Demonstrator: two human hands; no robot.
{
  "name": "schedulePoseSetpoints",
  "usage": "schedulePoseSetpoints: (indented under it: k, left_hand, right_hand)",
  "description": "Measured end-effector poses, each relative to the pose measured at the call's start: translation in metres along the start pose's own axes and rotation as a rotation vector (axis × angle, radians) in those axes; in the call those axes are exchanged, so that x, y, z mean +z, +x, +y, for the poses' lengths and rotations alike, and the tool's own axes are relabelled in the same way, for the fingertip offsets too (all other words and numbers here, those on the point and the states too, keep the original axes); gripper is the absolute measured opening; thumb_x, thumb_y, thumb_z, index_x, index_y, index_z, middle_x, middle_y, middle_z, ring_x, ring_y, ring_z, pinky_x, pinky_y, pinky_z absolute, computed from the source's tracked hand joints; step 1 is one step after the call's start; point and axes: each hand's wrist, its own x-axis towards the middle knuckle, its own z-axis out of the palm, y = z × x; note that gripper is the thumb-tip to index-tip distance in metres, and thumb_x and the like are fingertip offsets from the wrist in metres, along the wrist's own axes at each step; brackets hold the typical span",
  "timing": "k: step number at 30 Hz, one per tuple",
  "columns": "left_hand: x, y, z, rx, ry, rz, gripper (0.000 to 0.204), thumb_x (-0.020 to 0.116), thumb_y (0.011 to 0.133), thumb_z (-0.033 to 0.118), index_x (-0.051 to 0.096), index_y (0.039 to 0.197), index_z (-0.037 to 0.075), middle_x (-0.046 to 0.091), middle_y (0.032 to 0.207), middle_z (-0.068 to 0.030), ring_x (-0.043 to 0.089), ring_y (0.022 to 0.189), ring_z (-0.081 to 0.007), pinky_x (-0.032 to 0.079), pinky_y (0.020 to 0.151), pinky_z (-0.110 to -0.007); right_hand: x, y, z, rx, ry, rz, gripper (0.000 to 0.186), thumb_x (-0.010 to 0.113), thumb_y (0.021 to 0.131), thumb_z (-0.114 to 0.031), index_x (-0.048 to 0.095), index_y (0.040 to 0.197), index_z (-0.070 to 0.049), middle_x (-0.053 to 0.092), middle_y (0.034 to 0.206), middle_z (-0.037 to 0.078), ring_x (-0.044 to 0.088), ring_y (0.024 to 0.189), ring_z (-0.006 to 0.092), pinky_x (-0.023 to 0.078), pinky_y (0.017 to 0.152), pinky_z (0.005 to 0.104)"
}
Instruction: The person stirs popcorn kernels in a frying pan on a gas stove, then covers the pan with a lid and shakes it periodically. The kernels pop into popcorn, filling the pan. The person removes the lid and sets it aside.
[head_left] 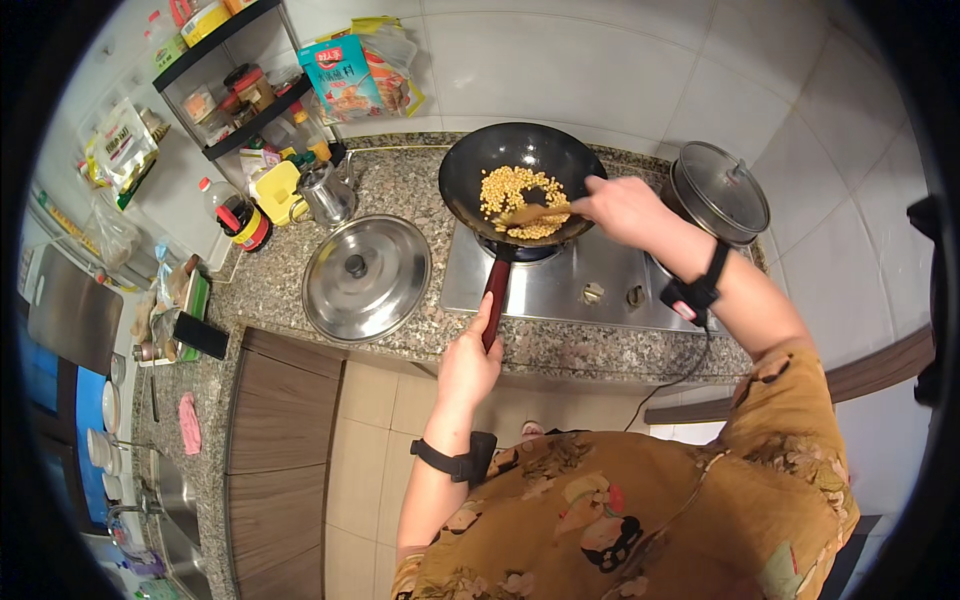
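A black wok (520, 147) sits over the left burner of the steel gas stove, with its dark red handle (497, 285) pointing towards me. My left hand (467, 368) is closed round the end of that handle. In the wok lie many small yellow kernels (508, 184), soybeans or corn; I cannot tell which. My right hand (620, 208) reaches over the wok's right rim, its fingers closed on a wooden spatula (533, 214). The spatula's blade rests among the kernels. Whether a flame burns beneath is hidden.
A steel lid (368, 275) lies on the granite counter left of the stove (580, 275). A glass-lidded pot (715, 195) stands at the right. Behind the lid are a metal kettle (327, 195) and a sauce bottle (236, 213). A phone (201, 335) and a pink cloth (189, 423) are farther left, near the sink.
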Motion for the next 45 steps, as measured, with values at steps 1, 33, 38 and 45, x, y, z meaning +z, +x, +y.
schedulePoseSetpoints:
  k: [1, 33, 38, 45]
  left_hand:
    - [0.001, 0.000, 0.000, 0.015, -0.006, 0.000, 0.070, 0.063, 0.086, 0.012, 0.038, 0.150, 0.028, 0.069, 0.089, -0.0241, 0.068, 0.086, -0.0404, 0.054, 0.078, -0.047]
    - [0.001, 0.001, 0.006, -0.007, 0.002, -0.032, 0.068, 0.064, 0.088, 0.011, 0.039, 0.150, 0.024, 0.069, 0.088, -0.0220, 0.069, 0.077, -0.0337, 0.052, 0.074, -0.040]
    - [-0.001, 0.002, -0.007, 0.009, 0.006, 0.035, 0.068, 0.064, 0.088, 0.011, 0.039, 0.150, 0.023, 0.070, 0.089, -0.0209, 0.069, 0.078, -0.0337, 0.052, 0.074, -0.040]
    - [0.002, 0.002, 0.004, 0.008, 0.026, -0.026, 0.069, 0.064, 0.087, 0.011, 0.039, 0.150, 0.023, 0.070, 0.089, -0.0223, 0.069, 0.080, -0.0349, 0.052, 0.074, -0.040]
  right_hand:
    - [0.009, 0.012, 0.001, -0.019, -0.018, 0.056, 0.033, 0.059, 0.082, -0.012, 0.072, 0.110, -0.023, 0.056, 0.084, 0.010, 0.065, 0.071, 0.0275, 0.054, 0.061, 0.0397]
    - [0.038, 0.001, 0.033, 0.226, 0.037, -0.064, 0.021, 0.061, 0.079, -0.012, 0.074, 0.095, -0.017, 0.066, 0.092, 0.011, 0.068, 0.083, 0.0319, 0.055, 0.069, 0.0446]
    - [-0.036, -0.022, 0.015, 0.137, 0.135, -0.180, 0.021, 0.062, 0.084, -0.018, 0.075, 0.099, -0.021, 0.069, 0.091, 0.010, 0.068, 0.085, 0.0312, 0.056, 0.072, 0.0437]
    - [0.050, 0.017, 0.024, 0.251, 0.043, -0.068, 0.018, 0.060, 0.084, -0.016, 0.074, 0.094, -0.019, 0.066, 0.094, 0.010, 0.069, 0.087, 0.0277, 0.057, 0.074, 0.0415]
